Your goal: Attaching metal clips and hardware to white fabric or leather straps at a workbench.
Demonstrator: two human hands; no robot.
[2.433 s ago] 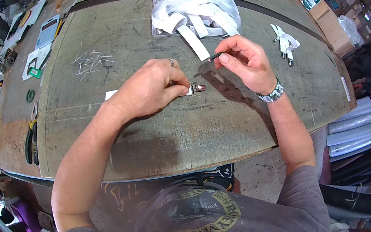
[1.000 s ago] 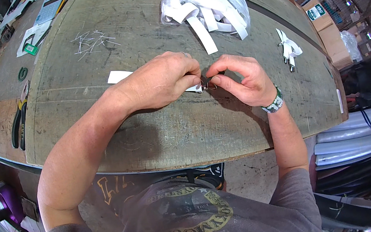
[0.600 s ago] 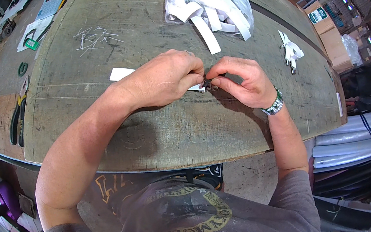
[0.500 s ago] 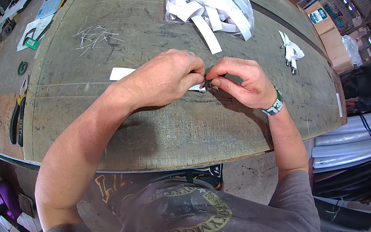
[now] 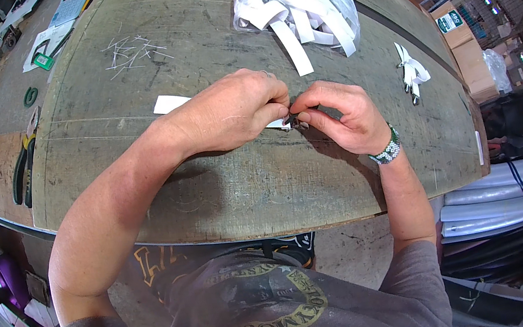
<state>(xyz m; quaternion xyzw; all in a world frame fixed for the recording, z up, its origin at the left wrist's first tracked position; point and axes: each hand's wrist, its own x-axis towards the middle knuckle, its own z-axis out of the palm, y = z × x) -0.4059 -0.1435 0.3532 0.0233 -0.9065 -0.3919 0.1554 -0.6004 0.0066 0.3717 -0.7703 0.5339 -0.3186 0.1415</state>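
Observation:
My left hand (image 5: pixel 239 107) is closed on a white strap (image 5: pixel 169 103), whose free end sticks out to the left beyond my wrist. The strap's other end shows below my left fingertips. There, my right hand (image 5: pixel 344 116) pinches a small dark metal piece (image 5: pixel 296 121), probably a clip or buckle; its exact shape is too small to make out. The fingertips of both hands almost meet over it, just above the tabletop. Beyond them lies a clear plastic bag (image 5: pixel 295 3) full of white straps, with one strap (image 5: pixel 292 50) hanging out toward me.
Thin white offcuts (image 5: pixel 135 52) lie scattered at the far left of the worktable (image 5: pixel 227 202). Pliers (image 5: pixel 26 161) with black-and-yellow handles rest at the left edge. A bundle of white straps with metal ends (image 5: pixel 413 73) lies right. Cardboard boxes (image 5: pixel 464 52) and rolls (image 5: pixel 491 207) stand beyond the right edge.
Almost nothing differs. Both hands stay in place around the strap end, with only a very slight shift of the fingers.

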